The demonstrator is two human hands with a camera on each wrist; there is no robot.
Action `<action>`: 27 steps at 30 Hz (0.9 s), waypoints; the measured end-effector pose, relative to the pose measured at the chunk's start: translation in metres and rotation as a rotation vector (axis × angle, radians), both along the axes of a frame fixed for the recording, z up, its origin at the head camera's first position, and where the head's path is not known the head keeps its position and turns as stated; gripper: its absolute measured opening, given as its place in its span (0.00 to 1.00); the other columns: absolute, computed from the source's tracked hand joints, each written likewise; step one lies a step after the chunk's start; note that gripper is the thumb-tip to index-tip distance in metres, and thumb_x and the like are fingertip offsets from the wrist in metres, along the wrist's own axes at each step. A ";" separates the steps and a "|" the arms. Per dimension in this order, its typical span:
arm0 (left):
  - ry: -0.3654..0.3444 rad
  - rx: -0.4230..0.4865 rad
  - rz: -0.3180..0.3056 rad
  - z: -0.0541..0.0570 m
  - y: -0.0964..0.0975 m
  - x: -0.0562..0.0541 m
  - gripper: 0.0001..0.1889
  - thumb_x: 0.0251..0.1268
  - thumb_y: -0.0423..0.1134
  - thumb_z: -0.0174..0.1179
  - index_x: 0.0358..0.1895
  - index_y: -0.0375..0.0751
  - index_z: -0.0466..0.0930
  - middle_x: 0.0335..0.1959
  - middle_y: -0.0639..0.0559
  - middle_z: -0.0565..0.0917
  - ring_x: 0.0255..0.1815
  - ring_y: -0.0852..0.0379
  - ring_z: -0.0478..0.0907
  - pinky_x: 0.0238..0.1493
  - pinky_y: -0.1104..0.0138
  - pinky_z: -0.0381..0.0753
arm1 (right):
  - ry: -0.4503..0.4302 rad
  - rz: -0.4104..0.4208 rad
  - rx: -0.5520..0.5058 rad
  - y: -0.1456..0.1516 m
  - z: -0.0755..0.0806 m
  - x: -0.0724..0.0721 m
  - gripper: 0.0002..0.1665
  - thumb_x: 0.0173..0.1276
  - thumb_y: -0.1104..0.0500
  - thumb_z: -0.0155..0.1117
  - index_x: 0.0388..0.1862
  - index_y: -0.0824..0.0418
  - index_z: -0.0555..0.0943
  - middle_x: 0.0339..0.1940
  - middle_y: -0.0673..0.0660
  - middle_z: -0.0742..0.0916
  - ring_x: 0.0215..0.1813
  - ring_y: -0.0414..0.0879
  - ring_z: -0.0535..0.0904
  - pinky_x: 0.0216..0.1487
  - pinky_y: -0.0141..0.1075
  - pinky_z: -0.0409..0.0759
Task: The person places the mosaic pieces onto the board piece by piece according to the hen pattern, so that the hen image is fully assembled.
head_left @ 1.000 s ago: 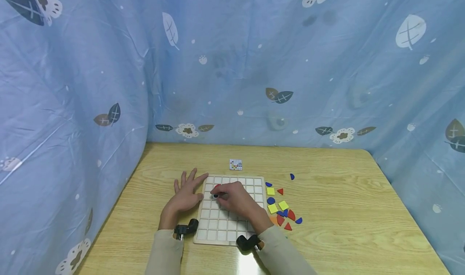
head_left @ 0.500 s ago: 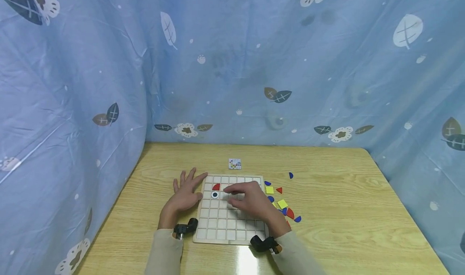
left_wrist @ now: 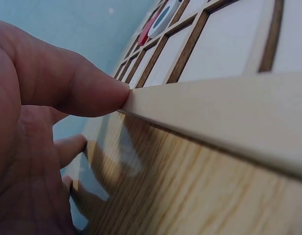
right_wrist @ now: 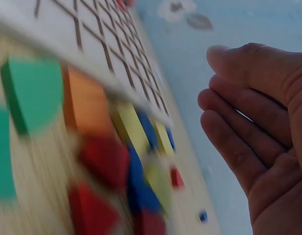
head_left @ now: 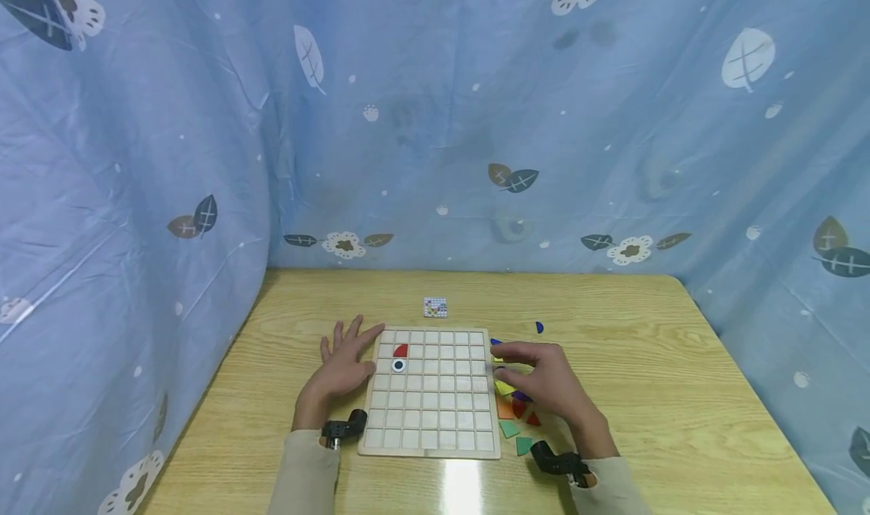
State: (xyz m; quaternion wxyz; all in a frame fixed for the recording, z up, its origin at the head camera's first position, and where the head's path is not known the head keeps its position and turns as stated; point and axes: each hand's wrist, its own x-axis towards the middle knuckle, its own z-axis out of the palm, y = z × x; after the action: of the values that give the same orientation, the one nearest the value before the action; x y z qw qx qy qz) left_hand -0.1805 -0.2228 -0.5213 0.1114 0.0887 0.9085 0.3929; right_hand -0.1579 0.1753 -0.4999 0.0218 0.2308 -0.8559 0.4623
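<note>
A wooden grid board lies on the table. In its upper left cells sit a red quarter-circle piece and, just below it, a white round piece with a dark dot. My left hand is spread flat at the board's left side, and in the left wrist view its thumb touches the frame. Over the loose pieces right of the board hovers my right hand, its fingers relaxed and nothing between them. It partly hides yellow and blue pieces beneath. An orange square shows in the right wrist view.
Green pieces lie by the board's lower right edge, red pieces above them. Farther back is a blue half-circle. A small printed card lies behind the board. A blue patterned curtain surrounds the table.
My right hand has let go of the round dotted piece in the cell below the red quarter-circle, then moved right across the board to the loose pieces. My left hand stays put.
</note>
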 end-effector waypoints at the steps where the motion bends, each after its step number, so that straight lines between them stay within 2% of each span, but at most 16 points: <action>1: 0.002 -0.001 0.001 0.000 0.000 0.000 0.42 0.68 0.31 0.57 0.88 0.45 0.62 0.92 0.33 0.37 0.89 0.25 0.17 0.77 0.27 0.10 | -0.002 -0.022 0.000 0.006 0.000 0.001 0.21 0.70 0.62 0.79 0.61 0.62 0.91 0.58 0.54 0.94 0.62 0.55 0.91 0.62 0.48 0.90; 5: 0.007 -0.002 0.001 0.001 0.000 0.000 0.42 0.67 0.31 0.57 0.88 0.45 0.62 0.92 0.32 0.38 0.89 0.25 0.18 0.77 0.26 0.11 | -0.033 -0.098 -0.013 0.029 -0.001 0.006 0.20 0.69 0.61 0.80 0.60 0.61 0.91 0.56 0.54 0.95 0.59 0.53 0.92 0.62 0.48 0.90; 12: 0.008 -0.002 0.008 0.000 0.000 0.000 0.42 0.68 0.32 0.57 0.88 0.45 0.63 0.92 0.32 0.39 0.89 0.24 0.19 0.77 0.26 0.12 | -0.055 -0.204 0.029 0.054 -0.003 0.011 0.21 0.70 0.60 0.80 0.61 0.58 0.91 0.56 0.54 0.95 0.59 0.55 0.92 0.62 0.50 0.89; 21: 0.009 -0.005 0.000 -0.002 -0.001 0.000 0.41 0.69 0.31 0.57 0.88 0.45 0.63 0.92 0.33 0.39 0.89 0.25 0.18 0.77 0.26 0.12 | -0.058 -0.174 0.014 0.054 -0.012 -0.002 0.21 0.71 0.60 0.79 0.62 0.62 0.90 0.56 0.57 0.95 0.59 0.57 0.92 0.62 0.43 0.90; 27: 0.012 0.004 0.000 -0.001 -0.001 0.000 0.41 0.69 0.31 0.56 0.87 0.45 0.63 0.92 0.32 0.39 0.89 0.25 0.19 0.77 0.26 0.12 | -0.082 -0.146 -0.013 0.047 -0.018 -0.014 0.22 0.71 0.61 0.79 0.62 0.63 0.90 0.57 0.58 0.94 0.60 0.58 0.92 0.59 0.31 0.87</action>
State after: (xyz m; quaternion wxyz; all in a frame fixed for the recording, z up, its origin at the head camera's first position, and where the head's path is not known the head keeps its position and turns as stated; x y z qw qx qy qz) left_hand -0.1801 -0.2235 -0.5223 0.1060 0.0912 0.9084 0.3939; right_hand -0.1716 0.2225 -0.5175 0.0217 0.1485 -0.8677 0.4739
